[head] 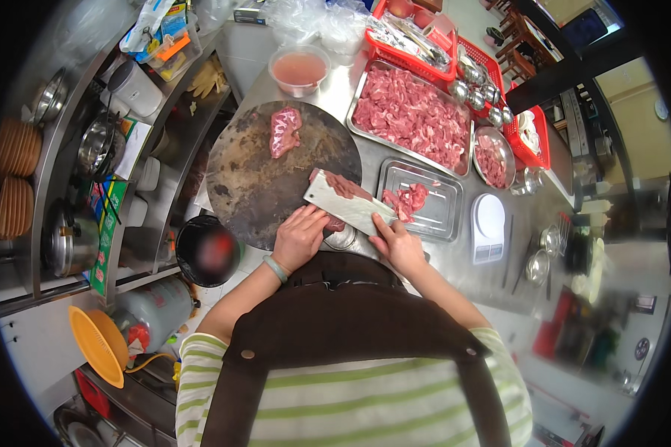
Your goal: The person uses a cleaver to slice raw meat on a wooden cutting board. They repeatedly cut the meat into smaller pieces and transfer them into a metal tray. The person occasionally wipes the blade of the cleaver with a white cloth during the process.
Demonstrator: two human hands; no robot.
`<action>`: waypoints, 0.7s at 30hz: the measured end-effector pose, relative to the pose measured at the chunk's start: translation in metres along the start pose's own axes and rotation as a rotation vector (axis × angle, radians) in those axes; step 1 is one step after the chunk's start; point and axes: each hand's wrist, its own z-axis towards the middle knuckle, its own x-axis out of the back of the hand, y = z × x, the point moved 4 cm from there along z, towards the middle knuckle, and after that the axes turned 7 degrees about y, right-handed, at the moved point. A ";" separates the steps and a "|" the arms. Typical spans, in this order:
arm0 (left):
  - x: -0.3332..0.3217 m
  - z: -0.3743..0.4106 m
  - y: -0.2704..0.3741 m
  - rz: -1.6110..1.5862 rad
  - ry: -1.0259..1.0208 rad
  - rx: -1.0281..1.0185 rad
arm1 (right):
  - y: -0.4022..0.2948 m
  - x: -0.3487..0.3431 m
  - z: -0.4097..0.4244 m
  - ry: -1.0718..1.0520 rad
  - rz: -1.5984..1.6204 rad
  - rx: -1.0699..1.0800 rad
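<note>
My right hand grips the handle end of a metal cleaver, whose broad blade lies nearly flat and carries raw meat slices. The blade spans from the round chopping board towards a steel tray. My left hand rests at the board's near edge by the blade, fingers together, beside a piece of raw meat; whether it grips that piece is unclear. Another chunk of raw meat lies on the far part of the board. Some cut meat sits in the tray.
Beyond stand a large tray of sliced meat, a bowl of meat, a tub of reddish liquid and red baskets. A white kitchen scale is at right. A black bin stands left, below the board.
</note>
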 end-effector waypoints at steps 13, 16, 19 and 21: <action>0.002 0.002 0.001 0.013 -0.010 0.009 | 0.001 0.022 -0.019 -0.040 0.055 0.032; 0.002 0.001 0.001 -0.002 -0.049 0.021 | -0.006 0.014 -0.013 -0.118 0.067 0.015; 0.001 0.000 0.001 -0.005 -0.065 0.038 | -0.008 0.010 -0.006 -0.103 0.084 0.031; 0.001 -0.001 0.001 0.004 -0.078 0.047 | -0.014 0.005 0.000 -0.084 0.099 0.042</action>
